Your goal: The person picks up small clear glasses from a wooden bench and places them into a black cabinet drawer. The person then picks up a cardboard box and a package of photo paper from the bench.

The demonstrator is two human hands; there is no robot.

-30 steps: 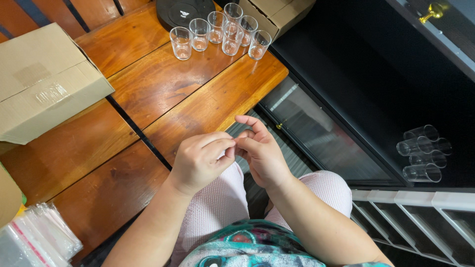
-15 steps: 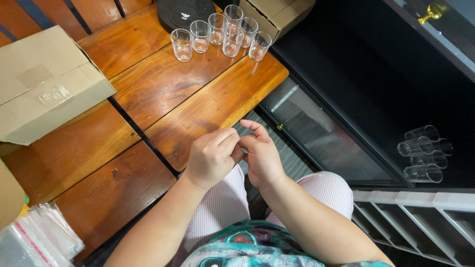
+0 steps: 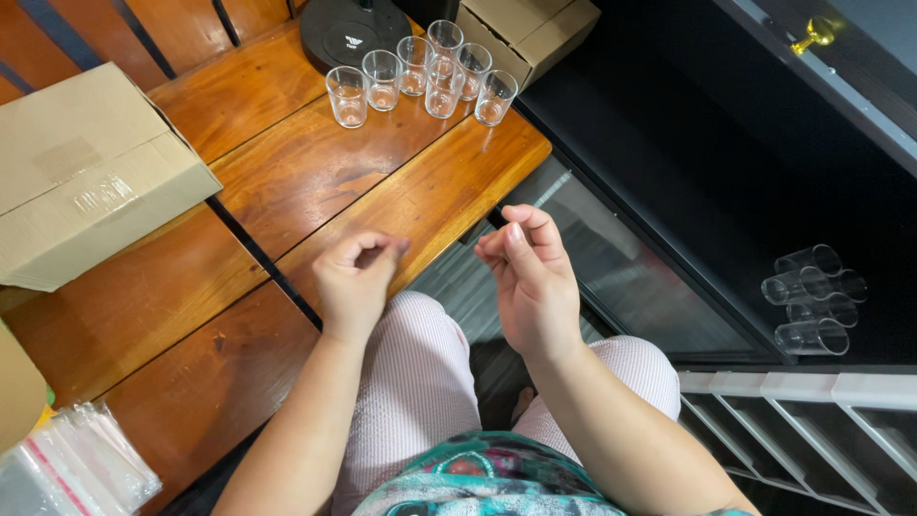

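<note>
Parted since earlier, left hand (image 3: 355,280) curled, right hand (image 3: 528,277) pinched; table edge (image 3: 432,256) between

The tabletop (image 3: 287,182) is showing varnished reddish wood planks, glossy and smooth. The small cups (image 3: 420,72) are looking like clear, shiny glass or plastic; which one is not showing. The box (image 3: 86,172) is showing matt brown cardboard. The bags (image 3: 72,468) are gleaming as thin transparent plastic film.
</note>
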